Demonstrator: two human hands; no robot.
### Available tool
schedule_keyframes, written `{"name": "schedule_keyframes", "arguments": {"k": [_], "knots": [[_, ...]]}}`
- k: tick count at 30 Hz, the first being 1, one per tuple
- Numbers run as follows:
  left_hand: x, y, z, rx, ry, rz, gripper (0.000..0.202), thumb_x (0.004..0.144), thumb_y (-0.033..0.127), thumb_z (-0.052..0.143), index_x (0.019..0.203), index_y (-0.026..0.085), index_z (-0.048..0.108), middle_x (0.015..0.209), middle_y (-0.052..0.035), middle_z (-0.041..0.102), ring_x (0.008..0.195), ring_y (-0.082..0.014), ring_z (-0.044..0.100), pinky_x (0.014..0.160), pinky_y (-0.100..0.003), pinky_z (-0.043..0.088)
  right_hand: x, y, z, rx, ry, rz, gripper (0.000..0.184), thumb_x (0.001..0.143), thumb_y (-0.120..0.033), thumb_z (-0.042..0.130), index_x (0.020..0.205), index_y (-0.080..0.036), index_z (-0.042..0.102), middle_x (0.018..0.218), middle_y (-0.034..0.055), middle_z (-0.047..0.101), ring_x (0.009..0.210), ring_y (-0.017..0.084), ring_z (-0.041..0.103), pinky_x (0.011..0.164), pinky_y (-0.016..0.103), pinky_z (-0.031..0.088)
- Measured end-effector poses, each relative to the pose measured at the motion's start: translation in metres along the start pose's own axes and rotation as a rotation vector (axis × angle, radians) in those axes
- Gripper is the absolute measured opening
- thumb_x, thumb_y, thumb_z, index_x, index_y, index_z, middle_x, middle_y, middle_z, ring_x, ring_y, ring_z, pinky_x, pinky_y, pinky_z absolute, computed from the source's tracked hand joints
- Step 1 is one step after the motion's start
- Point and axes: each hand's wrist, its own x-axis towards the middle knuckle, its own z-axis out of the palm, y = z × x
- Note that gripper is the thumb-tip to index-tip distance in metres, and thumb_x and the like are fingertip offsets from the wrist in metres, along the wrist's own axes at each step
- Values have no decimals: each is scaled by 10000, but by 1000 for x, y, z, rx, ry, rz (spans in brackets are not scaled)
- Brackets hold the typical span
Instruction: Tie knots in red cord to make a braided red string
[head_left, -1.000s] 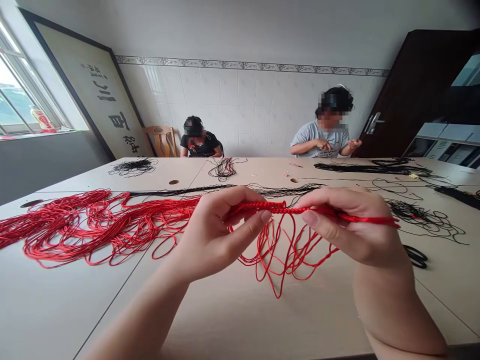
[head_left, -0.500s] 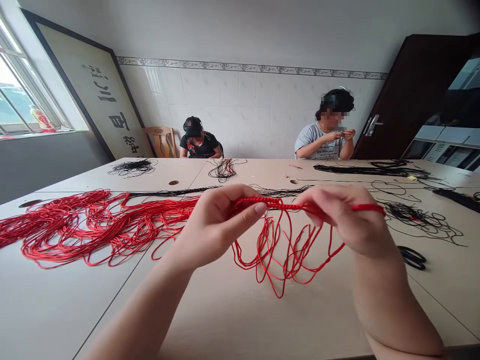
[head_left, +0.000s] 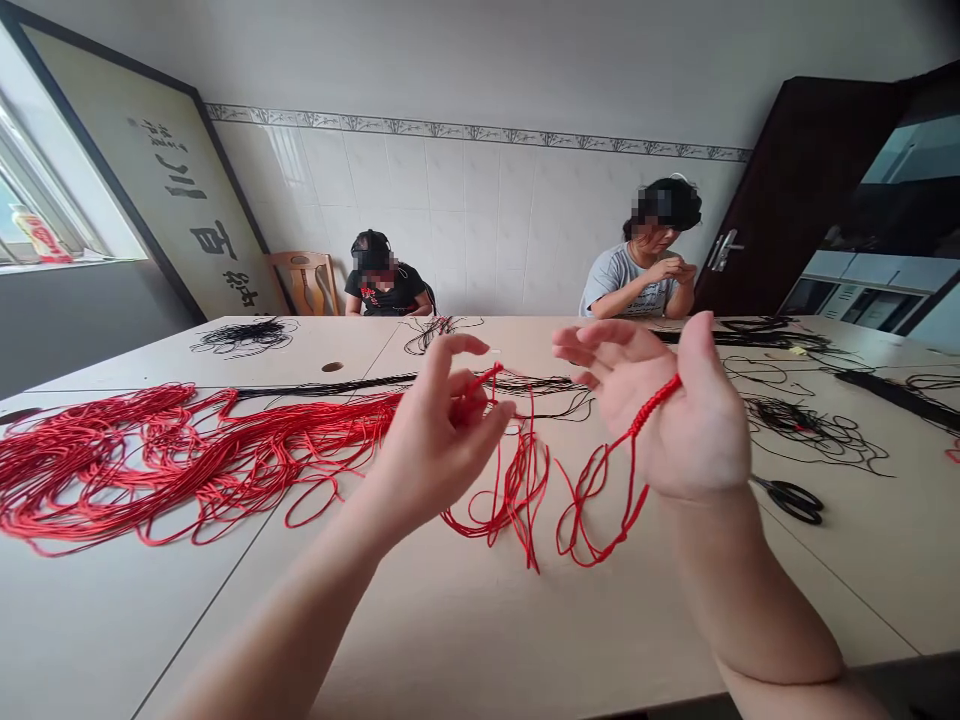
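Over the front half of the table (head_left: pixel 450 640), the left hand (head_left: pixel 442 440) has its lower fingers curled on a red braid (head_left: pixel 491 371); its thumb and pointing finger are apart. The right hand (head_left: pixel 679 445) has its fingers spread, with another braided bit (head_left: pixel 651 408) lying across the palm. Loose red strings (head_left: pixel 517 490) dangle between. It looks like the step of sorting the strings; pulling one would need the right fingers to close. Scissors (head_left: pixel 796 502) lie beside the right wrist. A red heap (head_left: pixel 187 460) spreads toward the left edge. Two people (head_left: pixel 637 285) sit past the far edge.
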Motion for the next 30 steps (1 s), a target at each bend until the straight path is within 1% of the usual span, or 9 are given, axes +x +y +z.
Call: {"name": "schedule_keyframes", "arguments": {"k": [3, 5, 8, 11, 14, 16, 18, 24, 30], "knots": [[-6, 5, 8, 60, -243, 29, 304, 830, 350, 546, 1098, 231, 465, 618, 64, 287, 510, -69, 272, 457, -199, 253, -2, 9, 11, 35, 1, -3, 671, 900, -593, 30, 950, -239, 598, 1151, 52, 566, 1206, 234, 436, 988, 420, 316], [-9, 8, 15, 106, -345, 64, 273, 818, 395, 554, 1014, 206, 541, 640, 49, 326, 533, -72, 295, 478, -208, 266, -4, 14, 19, 34, 9, -9, 683, 894, -600, 7, 987, -248, 585, 1164, 50, 553, 1214, 229, 425, 990, 414, 307], [-12, 10, 24, 133, -319, 142, 246, 822, 402, 551, 927, 185, 598, 718, 18, 395, 603, -86, 359, 534, -222, 309, -8, 19, 27, -13, 17, -8, 694, 884, -604, -33, 1033, -260, 552, 1160, 51, 545, 1197, 218, 437, 971, 396, 324], [-12, 9, 25, 92, -289, 152, 252, 879, 367, 471, 796, 159, 586, 742, 4, 410, 646, -91, 391, 582, -229, 337, -7, 22, 25, -156, 36, -14, 687, 882, -612, -28, 1014, -248, 540, 1114, 59, 546, 1152, 211, 456, 936, 372, 342], [-11, 10, 16, 16, -281, 111, 304, 916, 355, 402, 738, 153, 543, 748, 5, 419, 658, -85, 402, 603, -225, 349, -3, 19, 12, -344, 38, -46, 576, 897, -624, 153, 799, -208, 540, 881, 60, 552, 938, 194, 512, 831, 335, 362], [-10, 13, 8, -15, -295, 94, 322, 929, 352, 375, 732, 158, 541, 741, 10, 421, 649, -81, 402, 602, -223, 348, -2, 13, 2, -404, -65, -21, 523, 906, -583, 275, 629, -184, 468, 676, 33, 475, 722, 157, 482, 718, 311, 355], [-11, 15, 2, -22, -299, 96, 323, 934, 342, 366, 733, 163, 545, 742, 12, 432, 652, -79, 413, 611, -224, 348, -3, 6, -5, -406, -163, 5, 517, 917, -528, 331, 549, -170, 388, 569, 9, 379, 598, 126, 404, 625, 294, 317], [-12, 13, 2, 16, -292, 135, 313, 934, 336, 371, 746, 167, 554, 747, 9, 434, 675, -85, 412, 640, -230, 354, -12, -10, -6, -481, -264, 80, 460, 914, -449, 428, 570, -155, 343, 567, -10, 309, 557, 91, 299, 536, 270, 220], [-12, 15, 2, -43, -303, 131, 286, 928, 314, 396, 751, 161, 561, 733, 9, 444, 662, -81, 419, 617, -223, 351, -16, -10, -7, -340, -278, 93, 444, 927, -390, 432, 571, -155, 309, 547, -21, 256, 533, 81, 256, 514, 268, 189]]}}
